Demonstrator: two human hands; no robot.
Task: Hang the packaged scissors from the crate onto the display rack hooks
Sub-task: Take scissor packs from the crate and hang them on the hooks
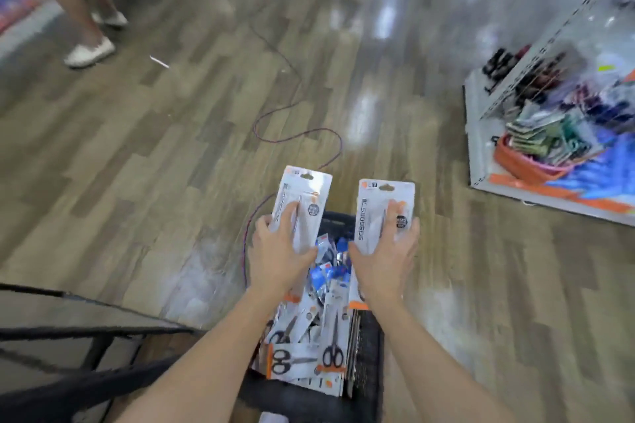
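1. Two scissors packs are up out of the crate, one per hand. The left-hand pack tilts a little to the right, and the right-hand pack stands nearly straight, its "SCISSORS" lettering running up the card.
2. The left hand is closed on the lower part of its pack, fingers wrapped across the front. The right hand is clamped on its pack the same way, fingertips over the clear blister.
3. Both hang-holes are free at the top edge of the cards, above the fingers. That looks good for hooking, so keep the grip low and the slot clear.
4. Directly beneath sits the black crate, with many more scissors packs heaped inside at all angles.
5. The display rack stands well apart, off to the right, with a pegboard back and stocked goods. It is blurred, so I cannot make out any free hook.
6. My call on the carry: turn towards the rack, present one pack at a time square to a hook, and slide the slot on level.
7. Watch the thin cable looping over the wooden floor just beyond the crate. It could trip someone.
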